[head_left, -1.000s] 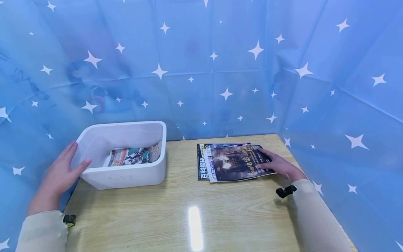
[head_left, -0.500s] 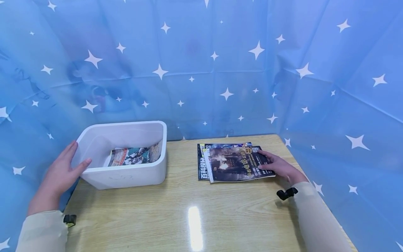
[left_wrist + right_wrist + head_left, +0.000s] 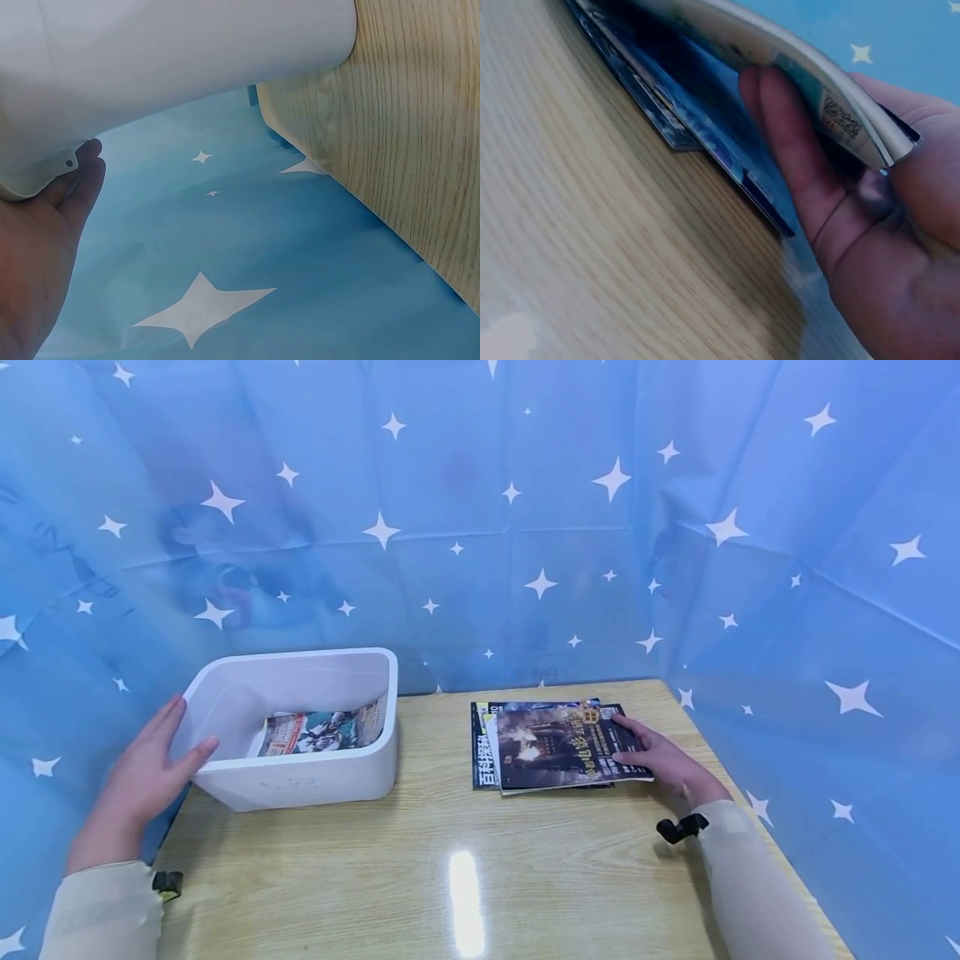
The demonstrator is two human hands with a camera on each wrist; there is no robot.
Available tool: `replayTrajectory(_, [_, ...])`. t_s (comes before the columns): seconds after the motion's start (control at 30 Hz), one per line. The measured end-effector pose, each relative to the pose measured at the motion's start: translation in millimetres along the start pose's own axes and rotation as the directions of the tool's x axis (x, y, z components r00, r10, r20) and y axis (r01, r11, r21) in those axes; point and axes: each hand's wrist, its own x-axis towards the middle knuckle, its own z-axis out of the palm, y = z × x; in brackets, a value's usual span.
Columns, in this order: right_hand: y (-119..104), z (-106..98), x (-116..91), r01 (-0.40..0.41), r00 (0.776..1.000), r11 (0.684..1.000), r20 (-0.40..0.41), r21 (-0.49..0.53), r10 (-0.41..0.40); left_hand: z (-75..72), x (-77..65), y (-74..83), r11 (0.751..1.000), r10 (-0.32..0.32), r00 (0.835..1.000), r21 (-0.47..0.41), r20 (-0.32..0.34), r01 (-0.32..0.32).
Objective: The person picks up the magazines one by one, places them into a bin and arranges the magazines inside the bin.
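My left hand [image 3: 146, 772] holds the near left corner of a white plastic bin [image 3: 315, 781], its thumb over the rim. In the left wrist view, the fingers [image 3: 90, 169] curl against the outside of the bin, by a small lug with a hole. Inside the bin lies a magazine [image 3: 322, 732] with a colourful cover. My right hand [image 3: 667, 764] grips the right edge of a dark-covered magazine [image 3: 555, 747], fingers spread underneath in the right wrist view. That edge is raised above the other magazines [image 3: 652, 112], which lie stacked on the table.
The light wooden table [image 3: 337, 877] carries the bin at left and the magazines at right. A blue curtain [image 3: 457, 593] with white stars hangs behind and along both sides. Bright light reflects off the tabletop near the front.
The dark magazine in my right hand has shifted slightly left, covering more of the white-edged one below. My left hand and the bin have stayed put.
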Motion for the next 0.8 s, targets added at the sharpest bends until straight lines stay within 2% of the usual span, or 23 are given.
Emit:
replayTrajectory(0.23, [2.7, 5.9, 6.5, 0.06, 0.998, 0.996, -0.016, 0.067, -0.059, -1.0, 0.3, 1.1, 1.0, 0.014, 1.0, -0.003, -0.005, -0.014])
replayTrajectory(0.43, [2.4, 10.5, 11.0, 0.104, 0.994, 0.992, -0.052, 0.066, -0.1, -1.5, 0.2, -0.9, 0.999, 0.044, 0.999, -0.008, -0.016, -0.044])
replayTrajectory(0.7, [-5.8, 15.9, 11.1, 0.103, 0.99, 0.993, -0.105, 0.053, -0.097, -0.4, 0.3, -0.4, 0.999, 0.036, 0.999, -0.019, -0.013, -0.036])
replayTrajectory(0.8, [-9.9, 18.2, 11.1, 0.111, 0.988, 0.99, -0.115, 0.083, -0.101, -0.1, 0.0, 0.3, 0.999, 0.028, 1.0, -0.02, -0.01, -0.029])
